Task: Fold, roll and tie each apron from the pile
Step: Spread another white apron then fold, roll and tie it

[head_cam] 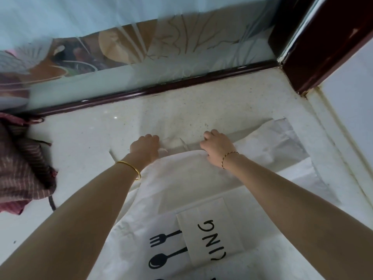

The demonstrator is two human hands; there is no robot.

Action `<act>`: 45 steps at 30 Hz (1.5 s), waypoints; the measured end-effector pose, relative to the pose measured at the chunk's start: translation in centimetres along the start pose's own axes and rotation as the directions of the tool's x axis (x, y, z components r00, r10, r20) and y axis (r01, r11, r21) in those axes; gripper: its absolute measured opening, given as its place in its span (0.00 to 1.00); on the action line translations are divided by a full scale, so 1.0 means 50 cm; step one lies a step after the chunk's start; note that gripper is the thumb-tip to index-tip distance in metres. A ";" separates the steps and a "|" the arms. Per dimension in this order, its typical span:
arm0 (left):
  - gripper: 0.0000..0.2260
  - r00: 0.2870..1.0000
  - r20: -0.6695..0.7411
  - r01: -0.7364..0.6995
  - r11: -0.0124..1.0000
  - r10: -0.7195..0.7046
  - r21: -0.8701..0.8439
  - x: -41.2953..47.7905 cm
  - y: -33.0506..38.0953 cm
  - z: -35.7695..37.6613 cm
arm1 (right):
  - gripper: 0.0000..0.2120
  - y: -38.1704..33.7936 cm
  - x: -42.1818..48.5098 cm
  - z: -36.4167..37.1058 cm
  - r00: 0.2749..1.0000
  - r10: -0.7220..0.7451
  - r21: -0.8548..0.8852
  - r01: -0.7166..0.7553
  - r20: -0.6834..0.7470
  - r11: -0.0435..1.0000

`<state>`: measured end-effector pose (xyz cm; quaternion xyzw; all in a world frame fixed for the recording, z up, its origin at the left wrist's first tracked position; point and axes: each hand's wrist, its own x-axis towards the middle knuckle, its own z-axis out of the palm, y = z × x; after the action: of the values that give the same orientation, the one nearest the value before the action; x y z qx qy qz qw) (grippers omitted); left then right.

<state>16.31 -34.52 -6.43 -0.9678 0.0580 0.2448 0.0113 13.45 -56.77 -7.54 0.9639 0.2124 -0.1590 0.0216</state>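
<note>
At the far edge of the white apron [193, 178], both hands grip the cloth. The left hand [144, 147] has its fingers curled over the apron's top edge, and the right hand [217, 147] pinches the same edge just beside it, knuckles up. The apron lies spread on a pale speckled counter [84, 142], its black fork and spoon print and a lettered pocket [210, 233] near the person. A striped maroon cloth [22, 168] is heaped at the left, well apart from the hands. A dark wooden rail [161, 89] and frosted glass run behind the counter. Both forearms reach forward, nearly straight; a gold bangle [129, 168] circles the left wrist and a thin cord bracelet [229, 158] the right.
</note>
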 end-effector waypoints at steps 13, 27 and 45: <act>0.11 0.739 -0.061 -0.088 -0.007 -0.671 -0.996 0.041 -0.076 -0.114 | 0.13 0.007 0.001 0.000 1.000 -0.003 -0.037 0.004 0.022 0.999; 0.14 0.986 -0.063 -0.159 0.985 0.154 -0.071 0.041 0.053 -0.016 | 0.10 -0.011 0.000 -0.005 0.996 0.085 0.055 -0.085 -0.004 0.995; 0.24 0.818 -0.352 0.144 0.755 -0.454 -0.639 0.024 -0.057 -0.102 | 0.09 -0.007 0.009 -0.024 0.993 0.089 0.028 -0.091 0.083 0.995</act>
<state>20.07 -32.08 -2.54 -0.9481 -0.1806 -0.0066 -0.2618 14.04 -56.17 -6.55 0.9654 0.1651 -0.2007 0.0221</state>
